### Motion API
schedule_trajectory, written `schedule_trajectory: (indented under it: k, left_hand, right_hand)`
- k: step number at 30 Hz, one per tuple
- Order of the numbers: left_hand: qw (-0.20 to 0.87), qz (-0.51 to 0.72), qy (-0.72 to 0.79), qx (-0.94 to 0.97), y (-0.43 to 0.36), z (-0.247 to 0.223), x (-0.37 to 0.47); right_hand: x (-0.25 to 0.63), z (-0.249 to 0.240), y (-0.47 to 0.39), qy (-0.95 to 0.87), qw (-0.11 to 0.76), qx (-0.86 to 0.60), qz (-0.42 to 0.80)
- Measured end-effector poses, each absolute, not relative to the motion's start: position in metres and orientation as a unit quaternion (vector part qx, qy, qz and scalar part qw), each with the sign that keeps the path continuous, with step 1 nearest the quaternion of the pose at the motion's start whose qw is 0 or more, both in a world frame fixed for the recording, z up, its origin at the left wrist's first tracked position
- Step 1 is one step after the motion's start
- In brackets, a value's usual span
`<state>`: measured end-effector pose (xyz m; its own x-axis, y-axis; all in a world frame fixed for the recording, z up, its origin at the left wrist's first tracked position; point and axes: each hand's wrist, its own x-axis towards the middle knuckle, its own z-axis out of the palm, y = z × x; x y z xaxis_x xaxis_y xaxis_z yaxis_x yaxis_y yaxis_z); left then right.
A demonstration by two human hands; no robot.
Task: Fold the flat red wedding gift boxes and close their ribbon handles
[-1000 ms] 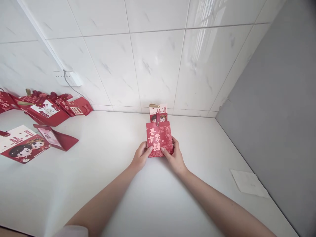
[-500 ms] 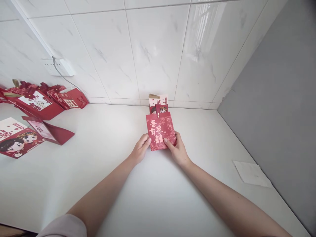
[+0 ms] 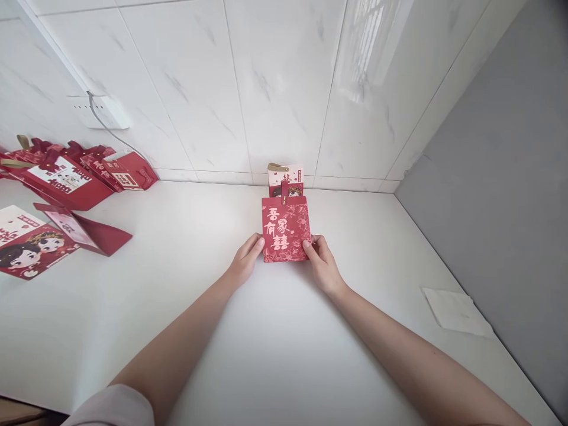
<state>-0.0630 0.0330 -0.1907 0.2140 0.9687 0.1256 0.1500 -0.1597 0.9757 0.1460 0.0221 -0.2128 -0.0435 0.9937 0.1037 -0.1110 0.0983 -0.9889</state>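
Note:
A red gift box [image 3: 286,228] with pink characters, a floral print and a dark red strap at its top sits upright between my two hands. Along its left edge, my left hand [image 3: 246,255] grips it with the thumb in front. My right hand [image 3: 322,260] closes on the lower right edge, thumb on the front face and fingers behind. Just behind it, against the wall, stands a pink and red box [image 3: 286,176] with cartoon figures and a gold-brown strap; its lower part is hidden.
At the left lie a box with cartoon faces [image 3: 38,248] and an open red folded piece [image 3: 84,228]. Several red gift bags [image 3: 71,177] line the wall below a socket [image 3: 98,112] with a grey cable. A white sheet [image 3: 457,310] lies at the right by the grey panel [image 3: 501,195].
The red gift box has straightened and now faces me more squarely. My right thumb has slid from its front toward the right edge. The view has shifted slightly.

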Motion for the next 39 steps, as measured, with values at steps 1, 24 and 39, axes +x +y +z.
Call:
schedule_trajectory:
  k: [1,24,39]
  left_hand:
    - [0.467,0.433,0.451,0.625,0.034,-0.191,-0.064]
    - [0.458,0.452,0.44,0.626,0.038,-0.196,-0.064]
    - [0.224,0.438,0.514,0.703,0.036,-0.198,-0.068]
  right_hand:
    - [0.146,-0.213,0.022,-0.51,0.54,-0.43,0.513]
    - [0.147,-0.212,0.021,-0.527,0.535,-0.426,0.505]
    - [0.146,-0.223,0.021,-0.635,0.5,-0.464,0.363]
